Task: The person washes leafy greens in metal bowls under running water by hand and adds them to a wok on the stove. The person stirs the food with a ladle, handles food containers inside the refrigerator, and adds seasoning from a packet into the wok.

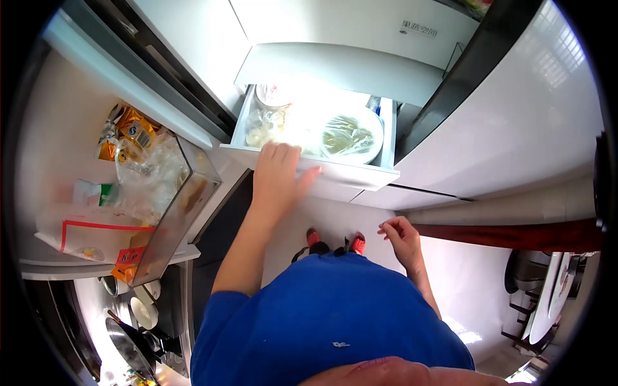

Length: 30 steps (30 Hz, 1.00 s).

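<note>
My left hand is hooked over the front edge of a pulled-out white fridge drawer, fingers on the rim and thumb stretched out to the right. Inside the drawer, a white bowl holds something greenish under clear plastic. Beside it on the left are pale pieces in a clear plastic bag and a round white container; glare washes out the middle. Lower and to the right, my right hand hangs away from the drawer, fingers loosely curled and a little apart, with nothing visible in it.
The open fridge door at left has a clear bin with plastic bags and golden packets. A closed white door panel stands at right. Below left is a counter with a pan. My feet in red shoes stand before the drawer.
</note>
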{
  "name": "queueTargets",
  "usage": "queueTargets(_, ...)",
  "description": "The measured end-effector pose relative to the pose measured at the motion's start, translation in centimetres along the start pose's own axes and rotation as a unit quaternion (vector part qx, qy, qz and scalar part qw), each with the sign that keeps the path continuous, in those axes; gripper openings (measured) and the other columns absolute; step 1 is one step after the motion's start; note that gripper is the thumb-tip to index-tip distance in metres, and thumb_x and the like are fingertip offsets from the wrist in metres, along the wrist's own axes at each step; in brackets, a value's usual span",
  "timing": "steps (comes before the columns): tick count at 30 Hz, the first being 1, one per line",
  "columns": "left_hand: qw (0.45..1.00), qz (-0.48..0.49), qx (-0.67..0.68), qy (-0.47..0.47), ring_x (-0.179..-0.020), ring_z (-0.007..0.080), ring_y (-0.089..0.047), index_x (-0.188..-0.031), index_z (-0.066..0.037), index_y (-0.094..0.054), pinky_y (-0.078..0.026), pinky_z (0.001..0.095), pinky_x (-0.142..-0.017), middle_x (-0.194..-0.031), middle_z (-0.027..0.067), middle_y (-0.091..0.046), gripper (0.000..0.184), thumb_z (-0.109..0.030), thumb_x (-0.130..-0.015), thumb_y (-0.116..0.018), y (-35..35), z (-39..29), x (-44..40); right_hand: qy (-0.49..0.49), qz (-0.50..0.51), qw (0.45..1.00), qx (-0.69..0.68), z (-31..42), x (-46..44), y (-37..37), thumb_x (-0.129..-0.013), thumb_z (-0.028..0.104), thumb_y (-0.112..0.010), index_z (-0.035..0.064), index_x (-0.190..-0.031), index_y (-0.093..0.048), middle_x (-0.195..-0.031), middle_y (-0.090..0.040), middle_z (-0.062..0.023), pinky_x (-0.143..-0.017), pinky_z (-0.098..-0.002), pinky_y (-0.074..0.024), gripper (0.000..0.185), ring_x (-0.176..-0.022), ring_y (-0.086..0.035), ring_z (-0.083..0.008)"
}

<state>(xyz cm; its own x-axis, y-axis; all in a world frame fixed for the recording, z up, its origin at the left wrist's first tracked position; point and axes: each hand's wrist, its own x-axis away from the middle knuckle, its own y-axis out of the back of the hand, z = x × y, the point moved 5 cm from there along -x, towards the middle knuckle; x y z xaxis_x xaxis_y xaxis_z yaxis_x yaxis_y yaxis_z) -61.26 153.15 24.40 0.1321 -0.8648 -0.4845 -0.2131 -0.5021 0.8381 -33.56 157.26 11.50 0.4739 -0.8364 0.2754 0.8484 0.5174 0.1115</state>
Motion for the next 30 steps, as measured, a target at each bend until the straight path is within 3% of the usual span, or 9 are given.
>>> queueTargets(6, 0.992, 0.114, 0.014, 0.049, -0.074, 0.0311, -0.053, -0.077, 0.000, -0.057, -0.043, 0.0372, -0.065, -0.072, 0.0133, -0.056, 0.039, -0.038, -0.073, -0.067, -1.6, 3.2, -4.9, -0.019, 0.014, 1.000, 0.009, 0.0, 1.6, -0.3, -0.086, 0.012, -0.057, -0.0022, -0.091, -0.058, -0.079, -0.065, -0.0085, -0.070, -0.0235, -0.0481, 0.015, -0.079, -0.062, -0.0127)
queueTargets(8, 0.984, 0.156, 0.028, 0.081, -0.076, 0.0308, -0.052, -0.082, 0.000, -0.057, -0.042, 0.0363, -0.067, -0.075, 0.0132, -0.055, 0.039, -0.034, -0.070, -0.071, -2.9, 3.9, -5.5, -0.027, 0.016, 0.999, 0.011, -0.4, 2.0, -0.2, -0.086, 0.012, -0.057, -0.0023, -0.091, -0.058, -0.080, -0.065, -0.0086, -0.070, -0.0235, -0.0481, 0.015, -0.079, -0.062, -0.0128)
queueTargets(11, 0.983, -0.175, -0.037, -0.049, -0.088, 0.0284, -0.047, -0.090, -0.001, -0.056, -0.040, 0.0370, -0.076, -0.094, 0.0126, -0.052, 0.044, -0.022, -0.059, -0.079, -1.7, 1.0, -5.5, -0.033, 0.017, 0.999, 0.030, -2.6, 1.7, 0.2, -0.085, 0.014, -0.058, -0.0012, -0.091, -0.059, -0.078, -0.064, -0.0067, -0.068, -0.0242, -0.0467, 0.017, -0.077, -0.061, -0.0120)
queueTargets(14, 0.970, -0.240, -0.048, -0.009, -0.085, 0.0284, -0.045, -0.089, -0.002, -0.055, -0.038, 0.0388, -0.076, -0.092, 0.0120, -0.050, 0.045, -0.024, -0.058, -0.079, -2.8, 1.9, -5.9, -0.028, 0.034, 0.998, 0.050, -2.7, 1.5, 0.2, -0.085, 0.015, -0.059, -0.0009, -0.091, -0.060, -0.077, -0.064, -0.0065, -0.068, -0.0241, -0.0463, 0.017, -0.075, -0.060, -0.0123)
queueTargets(18, 0.972, -0.227, -0.061, 0.022, -0.079, 0.0285, -0.046, -0.079, -0.006, -0.050, -0.036, 0.0396, -0.068, -0.081, 0.0092, -0.048, 0.036, -0.016, -0.058, -0.077, -5.5, 3.5, -7.2, -0.014, 0.058, 0.996, 0.073, -1.7, 1.6, -0.2, -0.085, 0.015, -0.059, -0.0011, -0.091, -0.060, -0.077, -0.064, -0.0068, -0.067, -0.0239, -0.0459, 0.017, -0.075, -0.061, -0.0127)
queueTargets(24, 0.970, -0.229, 0.008, 0.079, -0.082, 0.0297, -0.048, -0.085, -0.005, -0.052, -0.037, 0.0389, -0.072, -0.082, 0.0117, -0.052, 0.026, -0.017, -0.070, -0.070, -7.7, 4.4, -3.0, -0.002, 0.089, 0.993, 0.083, -1.6, 2.2, -0.7, -0.084, 0.013, -0.060, -0.0010, -0.091, -0.060, -0.078, -0.064, -0.0073, -0.065, -0.0239, -0.0457, 0.016, -0.075, -0.061, -0.0127)
queueTargets(27, 0.940, -0.087, 0.146, 0.295, -0.089, 0.0343, -0.053, -0.095, -0.001, -0.053, -0.042, 0.0413, -0.077, -0.093, 0.0175, -0.056, 0.029, -0.023, -0.079, -0.062, -12.2, 8.5, 9.4, -0.034, 0.073, 0.994, 0.072, -3.2, 2.3, -0.3, -0.084, 0.011, -0.060, -0.0003, -0.092, -0.060, -0.078, -0.063, -0.0073, -0.065, -0.0234, -0.0456, 0.014, -0.074, -0.061, -0.0122)
queueTargets(28, 0.902, -0.121, 0.169, 0.379, -0.082, 0.0260, -0.056, -0.098, -0.001, -0.054, -0.044, 0.0360, -0.073, -0.088, 0.0127, -0.057, 0.033, -0.025, -0.078, -0.063, -16.0, 11.9, 17.4, -0.030, 0.097, 0.992, 0.075, -3.7, 2.3, -0.2, -0.084, 0.011, -0.060, -0.0003, -0.092, -0.060, -0.078, -0.063, -0.0073, -0.065, -0.0234, -0.0456, 0.014, -0.074, -0.061, -0.0122)
queueTargets(30, 0.732, -0.163, 0.121, 0.651, -0.077, 0.0247, -0.057, -0.097, 0.000, -0.058, -0.045, 0.0376, -0.078, -0.081, 0.0112, -0.059, 0.029, -0.025, -0.082, -0.059, -11.7, 13.4, 30.3, -0.029, 0.088, 0.993, 0.077, -4.7, 1.9, 0.5, -0.086, 0.010, -0.055, -0.0003, -0.090, -0.058, -0.081, -0.063, -0.0064, -0.063, -0.0245, -0.0467, 0.012, -0.074, -0.062, -0.0139)
